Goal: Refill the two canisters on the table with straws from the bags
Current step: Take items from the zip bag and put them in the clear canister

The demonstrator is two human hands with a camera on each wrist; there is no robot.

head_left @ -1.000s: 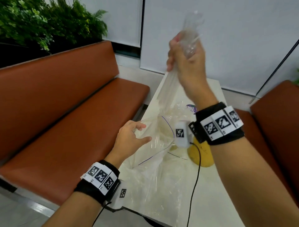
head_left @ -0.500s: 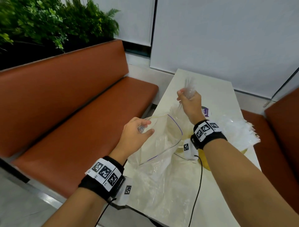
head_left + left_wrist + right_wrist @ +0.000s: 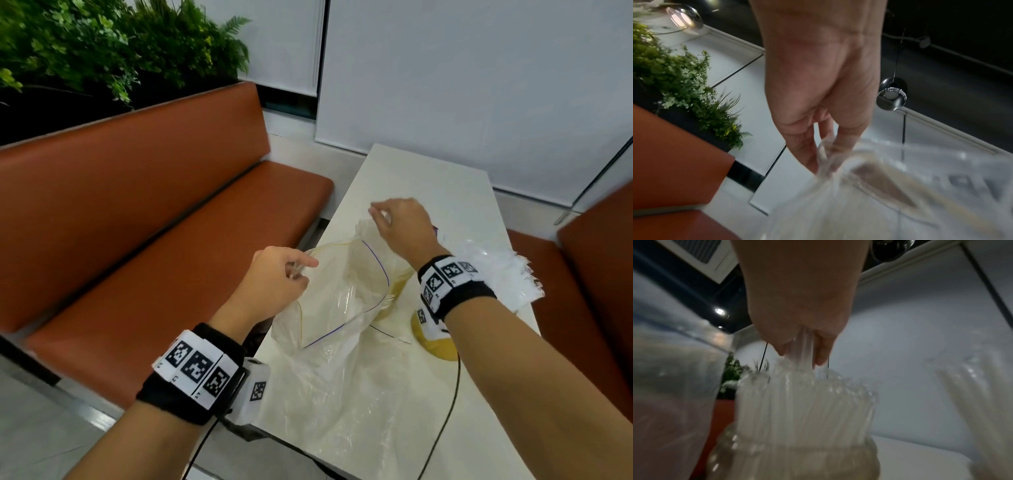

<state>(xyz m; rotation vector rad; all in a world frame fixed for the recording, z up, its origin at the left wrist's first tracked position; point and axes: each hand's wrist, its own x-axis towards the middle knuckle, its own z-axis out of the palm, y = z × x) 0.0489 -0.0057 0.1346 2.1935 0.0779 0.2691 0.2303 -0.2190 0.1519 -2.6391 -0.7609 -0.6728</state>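
My left hand point(image 3: 301, 270) pinches the rim of a clear zip bag point(image 3: 342, 298) and holds its mouth open over the table's left edge; the left wrist view shows the pinch on the bag rim point(image 3: 826, 155). My right hand point(image 3: 376, 214) grips a few clear wrapped straws point(image 3: 803, 347) by their tops, just above a canister point(image 3: 797, 454) packed with upright straws. In the head view that canister point(image 3: 400, 287) shows only as a yellow patch behind the bag. A second yellow canister point(image 3: 442, 349) stands under my right wrist, its straws point(image 3: 496, 274) fanning right.
The white table point(image 3: 428, 178) is narrow, with orange benches on the left point(image 3: 154, 274) and right point(image 3: 599, 274). More crumpled clear bag plastic point(image 3: 342, 411) covers the near part of the table. A black cable point(image 3: 445, 411) runs from my right wrist.
My right hand has come down from high above the table, with the straws, to just over the canister behind the bag. My left hand keeps its pinch on the bag rim.
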